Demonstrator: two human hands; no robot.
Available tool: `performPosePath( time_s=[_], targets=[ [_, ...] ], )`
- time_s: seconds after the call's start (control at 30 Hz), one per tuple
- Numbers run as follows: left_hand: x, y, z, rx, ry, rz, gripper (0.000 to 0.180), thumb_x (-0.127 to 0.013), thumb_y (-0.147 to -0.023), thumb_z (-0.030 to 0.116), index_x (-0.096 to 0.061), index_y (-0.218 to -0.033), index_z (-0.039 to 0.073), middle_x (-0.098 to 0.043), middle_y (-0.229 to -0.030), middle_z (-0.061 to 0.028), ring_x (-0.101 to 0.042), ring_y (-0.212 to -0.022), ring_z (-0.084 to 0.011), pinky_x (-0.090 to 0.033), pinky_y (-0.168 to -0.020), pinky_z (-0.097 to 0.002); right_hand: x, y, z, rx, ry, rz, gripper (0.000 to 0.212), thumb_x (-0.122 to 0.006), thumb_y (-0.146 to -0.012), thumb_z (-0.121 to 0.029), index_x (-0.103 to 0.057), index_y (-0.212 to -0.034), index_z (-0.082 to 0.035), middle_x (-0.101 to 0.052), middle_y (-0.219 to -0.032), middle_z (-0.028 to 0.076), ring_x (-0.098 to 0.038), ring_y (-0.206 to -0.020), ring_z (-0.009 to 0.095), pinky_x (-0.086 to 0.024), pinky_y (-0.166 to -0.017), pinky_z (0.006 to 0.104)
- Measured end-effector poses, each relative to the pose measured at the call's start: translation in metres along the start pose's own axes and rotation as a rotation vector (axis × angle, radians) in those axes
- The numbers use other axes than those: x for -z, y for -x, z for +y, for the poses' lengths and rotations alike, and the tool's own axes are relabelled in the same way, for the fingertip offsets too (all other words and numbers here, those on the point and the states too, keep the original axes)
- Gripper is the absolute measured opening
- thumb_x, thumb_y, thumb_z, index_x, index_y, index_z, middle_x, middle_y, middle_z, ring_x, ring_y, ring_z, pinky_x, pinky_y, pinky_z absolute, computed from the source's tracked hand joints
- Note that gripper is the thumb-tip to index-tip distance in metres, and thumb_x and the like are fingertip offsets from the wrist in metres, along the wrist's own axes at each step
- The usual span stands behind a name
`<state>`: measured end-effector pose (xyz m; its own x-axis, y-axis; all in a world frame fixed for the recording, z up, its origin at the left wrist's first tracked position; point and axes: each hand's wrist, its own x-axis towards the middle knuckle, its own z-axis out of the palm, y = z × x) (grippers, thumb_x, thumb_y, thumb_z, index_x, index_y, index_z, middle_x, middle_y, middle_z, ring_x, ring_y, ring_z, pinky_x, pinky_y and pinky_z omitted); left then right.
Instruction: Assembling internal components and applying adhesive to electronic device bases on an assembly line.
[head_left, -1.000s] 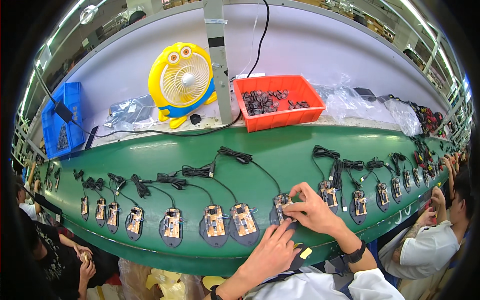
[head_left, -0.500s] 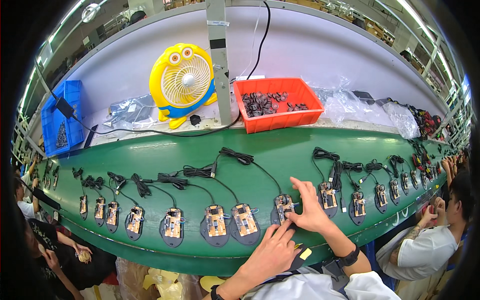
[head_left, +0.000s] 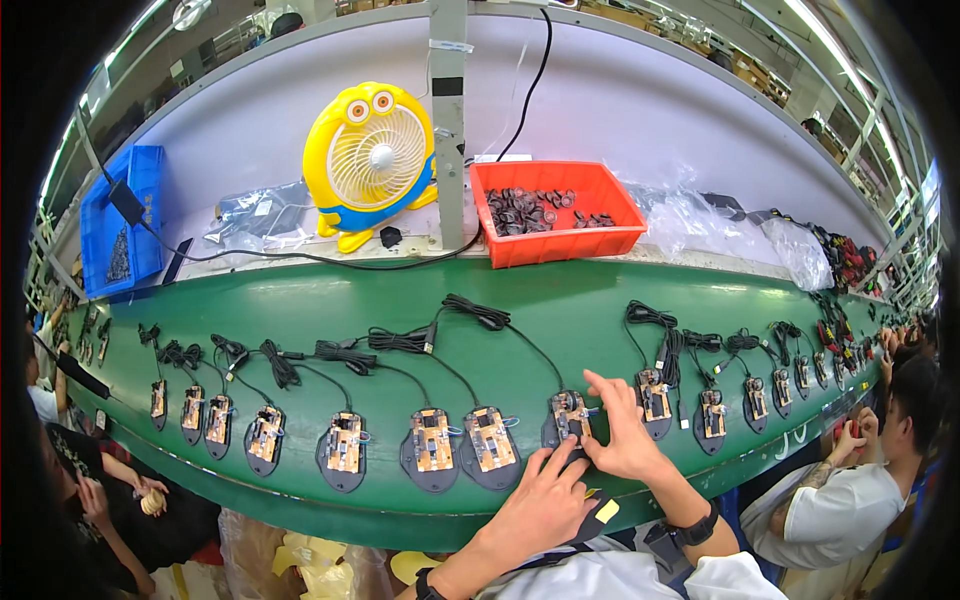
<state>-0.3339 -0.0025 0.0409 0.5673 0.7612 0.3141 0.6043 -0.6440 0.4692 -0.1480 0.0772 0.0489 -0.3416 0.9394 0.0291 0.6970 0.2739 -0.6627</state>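
Observation:
A computer mouse base (head_left: 563,428), black with a tan circuit board and a cord running up from it, lies on the green belt in front of me. My left hand (head_left: 540,505) reaches in from below, its fingers stretched out and their tips touching the base's near end. At its right side is my right hand (head_left: 625,440), with index finger raised and apart and the thumb close to the board's lower right. Any grip under the fingers is hidden. Below my hands, at the belt's edge, shows a black item with a yellow patch (head_left: 607,511).
Similar mouse bases (head_left: 432,448) with coiled cords line the green belt (head_left: 300,315) on both sides. Behind it stand a red bin (head_left: 570,250) of small dark parts, a yellow fan (head_left: 325,190) and a blue bin (head_left: 150,200). Co-workers sit left and right (head_left: 845,500).
My left fingertips have shifted slightly on the near end of the mouse base, and my right thumb has drawn back a little. The whole view has shifted slightly; the bases stay in place.

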Motion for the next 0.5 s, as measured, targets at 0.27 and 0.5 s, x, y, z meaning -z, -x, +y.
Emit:
performPosePath(
  time_s=[0.27, 0.5],
  targets=[
    [0.018, 0.018, 0.002, -0.059, 0.073, 0.143, 0.036, -0.077, -0.094, 0.031, -0.074, -0.085, -0.003, -0.065, -0.135, -0.0157, -0.047, -0.145, -0.0419, -0.043, -0.111, -0.0556, 0.02, -0.026, -0.003, 0.379, -0.099, -0.027, 0.071, -0.085, -0.078, -0.017, -0.058, -0.143, -0.009, -0.055, -0.142, 0.016, -0.05, -0.127, 0.036, -0.037, -0.108, 0.0473],
    [0.054, 0.046, -0.011, 0.281, -0.195, 0.218, 0.036, -0.084, -0.088, 0.028, -0.071, -0.08, -0.005, -0.066, -0.136, -0.0196, -0.049, -0.145, -0.0427, -0.044, -0.113, -0.0546, 0.063, -0.072, -0.021, 0.459, 0.186, -0.336, 0.058, -0.084, -0.088, -0.036, -0.064, -0.137, -0.011, -0.063, -0.136, 0.01, -0.051, -0.128, 0.031, -0.037, -0.106, 0.0477]
  ],
)
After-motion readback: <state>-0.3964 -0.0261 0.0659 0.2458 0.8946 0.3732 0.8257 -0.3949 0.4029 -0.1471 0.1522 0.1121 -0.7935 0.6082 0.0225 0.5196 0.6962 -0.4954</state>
